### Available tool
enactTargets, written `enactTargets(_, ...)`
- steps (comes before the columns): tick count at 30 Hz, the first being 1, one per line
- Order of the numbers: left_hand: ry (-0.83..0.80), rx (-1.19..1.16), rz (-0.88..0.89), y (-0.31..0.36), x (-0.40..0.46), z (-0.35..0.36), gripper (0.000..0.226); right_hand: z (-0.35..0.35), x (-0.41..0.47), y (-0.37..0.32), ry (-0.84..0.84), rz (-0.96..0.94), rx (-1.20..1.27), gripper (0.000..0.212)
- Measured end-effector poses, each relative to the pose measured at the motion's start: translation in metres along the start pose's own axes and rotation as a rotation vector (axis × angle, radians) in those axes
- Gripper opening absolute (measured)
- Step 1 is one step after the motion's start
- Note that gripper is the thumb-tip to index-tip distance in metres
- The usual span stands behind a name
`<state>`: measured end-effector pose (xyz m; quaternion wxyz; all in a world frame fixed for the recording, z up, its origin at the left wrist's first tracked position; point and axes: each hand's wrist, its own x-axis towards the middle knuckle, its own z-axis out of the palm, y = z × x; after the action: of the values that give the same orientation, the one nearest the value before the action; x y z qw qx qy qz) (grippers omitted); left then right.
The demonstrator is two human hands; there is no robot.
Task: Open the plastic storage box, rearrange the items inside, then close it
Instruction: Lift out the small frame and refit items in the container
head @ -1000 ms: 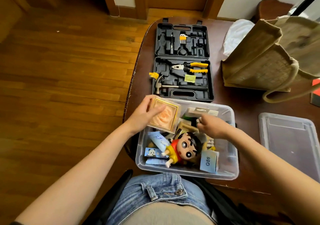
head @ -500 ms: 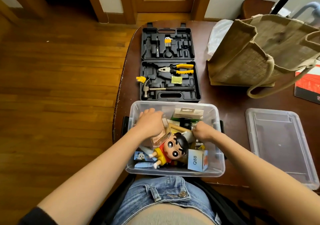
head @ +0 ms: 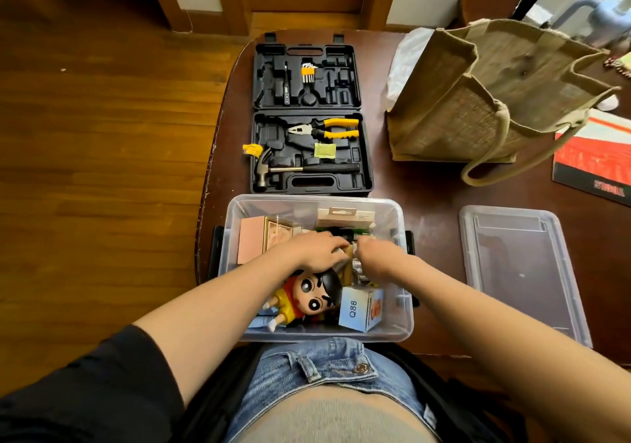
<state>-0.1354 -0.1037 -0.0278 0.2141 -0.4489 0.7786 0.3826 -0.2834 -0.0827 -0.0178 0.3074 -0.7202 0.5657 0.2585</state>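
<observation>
The clear plastic storage box (head: 404, 326) stands open at the table's near edge. Its clear lid (head: 519, 272) lies flat on the table to the right. Both hands are inside the box, near its middle. My left hand (head: 312, 249) lies over the items with its fingers stretched towards a tan piece (head: 348, 265). My right hand (head: 375, 254) is curled downward beside it, and what its fingers hold is hidden. A peach flat box (head: 252, 241) stands on edge at the back left. A cartoon boy figure (head: 310, 297) and a blue "Q88" carton (head: 358, 309) lie at the front.
An open black tool case (head: 309, 118) with a hammer and yellow pliers sits just behind the box. A jute tote bag (head: 478, 101) stands at the back right, with a red booklet (head: 594, 159) beyond it. The table's rounded left edge drops to the wooden floor.
My left hand lowered the peach box into the storage box, let it go standing at the back left, then moved to the middle. My right hand stayed in the box.
</observation>
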Motion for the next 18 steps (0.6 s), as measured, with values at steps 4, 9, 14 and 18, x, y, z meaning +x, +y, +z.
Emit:
enactTargets(4, 0.013, 0.024, -0.037, -0.008, -0.003, 0.002, 0.056, 0.005, 0.012, 0.001, 0.046, -0.02, -0.272, 0.029)
enactTargets(9, 0.072, 0.019, -0.044, -0.006, -0.008, 0.011, 0.055, 0.016, 0.025, 0.007, 0.089, -0.09, -0.471, 0.03)
enactTargets(14, 0.091, -0.017, -0.053, -0.008, -0.008, 0.016, 0.055, 0.01, 0.029, 0.007, 0.13, -0.031, -0.496, 0.024)
enactTargets(18, 0.091, -0.018, -0.054, -0.008, -0.007, 0.017, 0.055, 0.012, 0.029, 0.009, 0.151, -0.05, -0.627, 0.024)
